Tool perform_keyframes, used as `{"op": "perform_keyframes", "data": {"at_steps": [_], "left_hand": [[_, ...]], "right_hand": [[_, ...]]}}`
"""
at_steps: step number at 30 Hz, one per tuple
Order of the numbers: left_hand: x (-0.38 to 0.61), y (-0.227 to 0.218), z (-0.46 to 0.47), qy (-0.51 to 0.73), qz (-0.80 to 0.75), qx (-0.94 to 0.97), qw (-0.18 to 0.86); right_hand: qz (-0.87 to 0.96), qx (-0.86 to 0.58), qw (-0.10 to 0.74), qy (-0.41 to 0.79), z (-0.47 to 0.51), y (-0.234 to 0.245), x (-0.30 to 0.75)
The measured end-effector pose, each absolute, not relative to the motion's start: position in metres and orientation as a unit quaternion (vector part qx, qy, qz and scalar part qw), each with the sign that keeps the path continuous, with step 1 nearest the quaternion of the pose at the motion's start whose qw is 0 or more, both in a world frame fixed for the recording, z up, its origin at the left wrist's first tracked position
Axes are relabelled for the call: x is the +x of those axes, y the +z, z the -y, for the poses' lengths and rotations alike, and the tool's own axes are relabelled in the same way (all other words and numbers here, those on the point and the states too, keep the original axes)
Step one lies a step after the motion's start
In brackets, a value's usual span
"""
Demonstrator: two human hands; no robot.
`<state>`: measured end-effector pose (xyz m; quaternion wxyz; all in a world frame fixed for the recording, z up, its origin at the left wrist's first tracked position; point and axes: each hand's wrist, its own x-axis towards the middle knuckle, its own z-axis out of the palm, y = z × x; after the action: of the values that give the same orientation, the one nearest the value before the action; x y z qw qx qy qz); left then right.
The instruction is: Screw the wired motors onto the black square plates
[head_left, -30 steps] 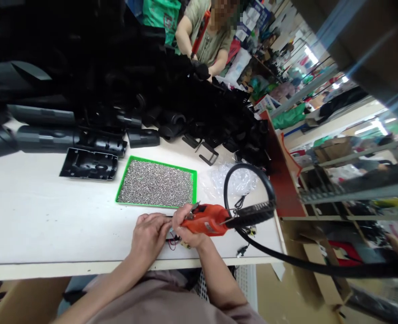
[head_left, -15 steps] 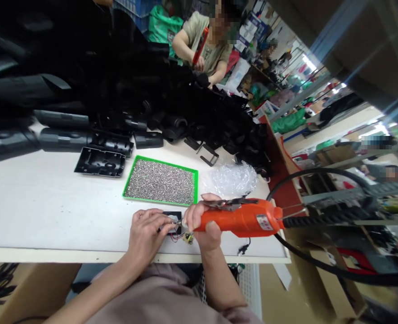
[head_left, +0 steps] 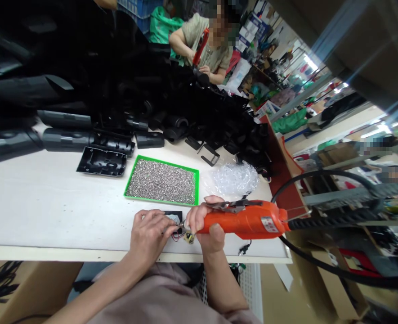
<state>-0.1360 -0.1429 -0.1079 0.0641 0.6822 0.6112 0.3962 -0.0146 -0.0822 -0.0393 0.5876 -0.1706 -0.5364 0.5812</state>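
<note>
My right hand (head_left: 203,225) is wrapped round an orange electric screwdriver (head_left: 249,220) that lies nearly level, its tip pointing left at a small black part (head_left: 173,218) on the white table (head_left: 50,211). My left hand (head_left: 149,234) presses on that part with curled fingers pinched near the driver's tip. A tiny circuit board with red and black wires (head_left: 186,236) lies just below the tip. Behind the hands sits a green tray (head_left: 161,182) full of small silver screws.
A black cable (head_left: 320,265) runs from the driver to the right. A crumpled clear plastic bag (head_left: 232,179) lies beside the tray. A black cover plate (head_left: 100,161) and a big pile of black plastic housings (head_left: 118,90) fill the back. Another person (head_left: 207,45) works opposite.
The orange screwdriver swung from pointing steeply at the table to lying nearly level, more of its body showing. The view shifted slightly; my left hand stayed on the small part.
</note>
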Motion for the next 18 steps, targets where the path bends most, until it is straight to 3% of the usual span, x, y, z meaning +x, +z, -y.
{"op": "perform_keyframes", "data": {"at_steps": [11, 18], "left_hand": [[-0.154, -0.117, 0.140, 0.435, -0.580, 0.688, 0.032], [-0.155, -0.135, 0.137, 0.430, -0.585, 0.686, 0.044]], "right_hand": [[0.546, -0.168, 0.589, 0.572, 0.081, -0.039, -0.006], [0.570, -0.242, 0.539, 0.571, 0.074, -0.077, -0.001]]}}
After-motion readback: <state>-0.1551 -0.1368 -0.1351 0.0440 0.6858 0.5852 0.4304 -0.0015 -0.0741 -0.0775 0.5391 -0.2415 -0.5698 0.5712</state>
